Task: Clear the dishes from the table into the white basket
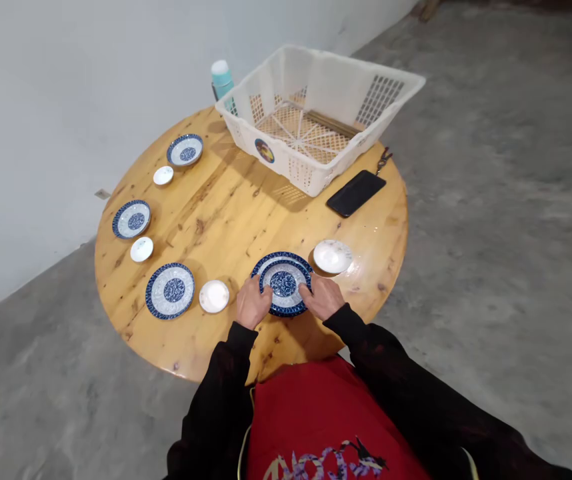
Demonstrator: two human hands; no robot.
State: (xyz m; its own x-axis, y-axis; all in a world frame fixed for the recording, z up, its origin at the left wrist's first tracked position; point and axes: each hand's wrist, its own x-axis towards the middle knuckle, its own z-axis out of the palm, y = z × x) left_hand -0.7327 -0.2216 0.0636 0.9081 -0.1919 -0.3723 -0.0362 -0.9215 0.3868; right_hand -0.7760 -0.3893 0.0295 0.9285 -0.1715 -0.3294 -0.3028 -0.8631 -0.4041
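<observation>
Two or more blue-and-white plates (284,283) lie stacked near the table's front edge, the upper one a little nearer to me than the rim showing behind it. My left hand (254,302) grips their left side, thumb over the rim. On the right side my right hand (324,297) holds the rim the same way, its thumb on top. The fingers under the plates are hidden. Just beyond my right hand sits a white bowl or small stack of bowls (333,256). Left of my left hand is a small white bowl (214,296).
Along the table's left side stand blue-rimmed plates (170,291), (131,219), (185,151) with small white bowls (142,249), (163,175). A white plastic basket (311,167) holding chopsticks (333,124) stands at the back, near a turquoise bottle (223,80). A black phone (356,193) lies at right.
</observation>
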